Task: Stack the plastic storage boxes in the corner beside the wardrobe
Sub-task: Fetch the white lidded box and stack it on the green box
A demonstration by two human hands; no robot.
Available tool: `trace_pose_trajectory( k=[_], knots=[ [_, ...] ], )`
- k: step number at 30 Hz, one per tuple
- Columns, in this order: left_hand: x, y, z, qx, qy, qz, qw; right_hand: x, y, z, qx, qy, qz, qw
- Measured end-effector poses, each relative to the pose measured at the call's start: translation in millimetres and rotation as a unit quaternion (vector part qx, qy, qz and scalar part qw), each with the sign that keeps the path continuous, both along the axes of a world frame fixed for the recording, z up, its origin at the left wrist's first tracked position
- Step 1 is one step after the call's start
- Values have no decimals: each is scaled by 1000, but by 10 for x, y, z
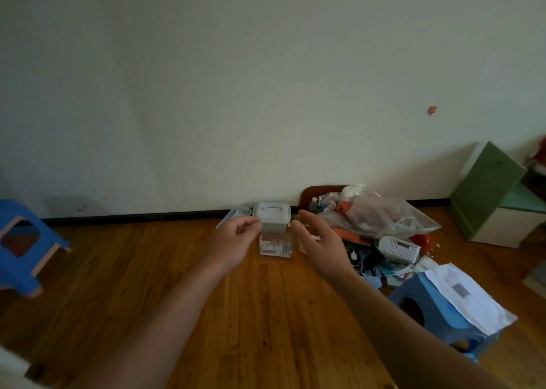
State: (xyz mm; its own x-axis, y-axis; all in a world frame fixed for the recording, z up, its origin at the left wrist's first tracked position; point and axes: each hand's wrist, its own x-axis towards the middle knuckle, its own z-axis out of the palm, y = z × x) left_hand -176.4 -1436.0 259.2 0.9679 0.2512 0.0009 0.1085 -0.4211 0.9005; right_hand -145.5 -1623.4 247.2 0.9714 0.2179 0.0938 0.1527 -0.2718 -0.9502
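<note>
A pale green storage box with a white handled lid (271, 215) stands on the wooden floor against the wall. In front of it lies a small clear plastic box (275, 246) with items inside. A clear lid or box (233, 215) leans to the left of the green box. My left hand (233, 240) is stretched forward just left of the boxes, fingers loosely curled, holding nothing. My right hand (320, 245) reaches out just right of them, fingers spread, palm facing left. Neither hand touches a box.
A heap of clutter with a mesh bag (381, 217) and a white perforated basket (397, 248) lies to the right. Blue stools stand at the left (20, 246) and lower right (437, 309), the right one under a paper. A green cabinet (487, 193) is at far right.
</note>
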Motion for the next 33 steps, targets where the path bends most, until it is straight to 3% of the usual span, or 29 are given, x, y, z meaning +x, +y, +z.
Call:
trace_pose_trajectory(
  k=[16, 33],
  knots=[
    [2089, 984, 103, -54, -4, -18, 998, 2000, 809, 198, -30, -37, -29, 998],
    [4588, 667, 31, -37, 11, -15, 999, 4618, 496, -22, 3, -1, -34, 999]
  ],
)
